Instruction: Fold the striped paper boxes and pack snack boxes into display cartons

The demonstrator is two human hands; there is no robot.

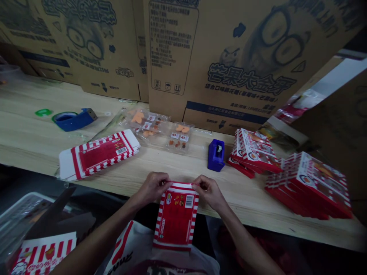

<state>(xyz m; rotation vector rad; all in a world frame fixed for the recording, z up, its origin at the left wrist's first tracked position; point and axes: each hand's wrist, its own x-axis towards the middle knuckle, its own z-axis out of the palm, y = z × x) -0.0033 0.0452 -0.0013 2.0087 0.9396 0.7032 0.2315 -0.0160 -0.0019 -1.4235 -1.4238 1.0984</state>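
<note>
the left hand [155, 187] and right hand [208, 192] pinch the far edge of a flat red-striped carton [176, 217], closed on it; that edge seems to call for folding.

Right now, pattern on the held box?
The box: red-and-white stripes edging a red panel, best in the head view.

packing workshop: printed cardboard shipping cartons [229, 49] stand behind a long wooden workbench [34, 114]; tape dispensers [75, 119] and stacked red-and-white boxes [309, 183] lie along it.
</note>
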